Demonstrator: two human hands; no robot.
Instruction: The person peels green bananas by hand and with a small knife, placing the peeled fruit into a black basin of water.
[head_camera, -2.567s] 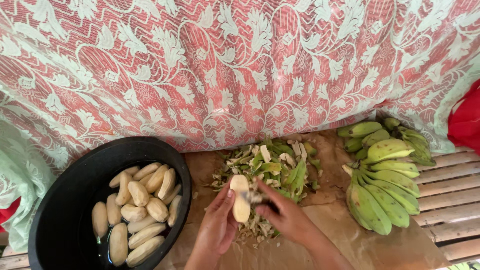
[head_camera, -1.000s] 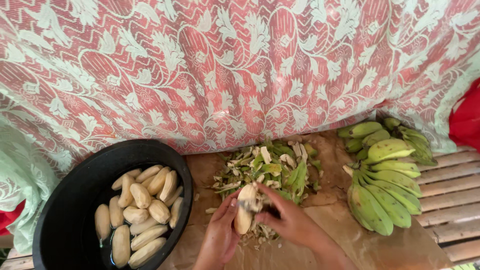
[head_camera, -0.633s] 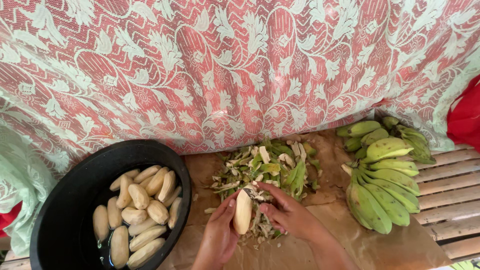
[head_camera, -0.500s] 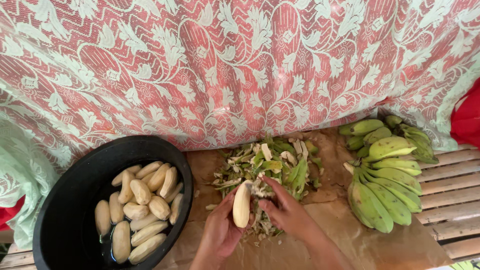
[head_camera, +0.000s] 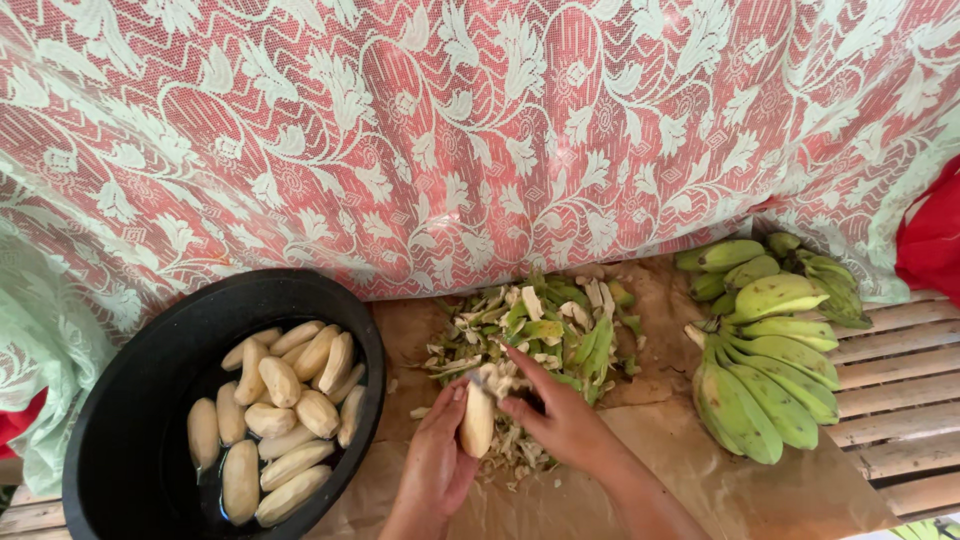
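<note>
The left hand clasps a peeled banana upright above the peel heap. It looks firm but slippery (best gripped mid-length). The right hand pinches a small knife at its tip.

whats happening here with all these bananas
A person's left hand holds a pale peeled banana while the right hand scrapes its top end with a small knife, above a heap of green peels. A round black tub holds other peeled ones in water; unpeeled green bunches lie to the right.
</note>
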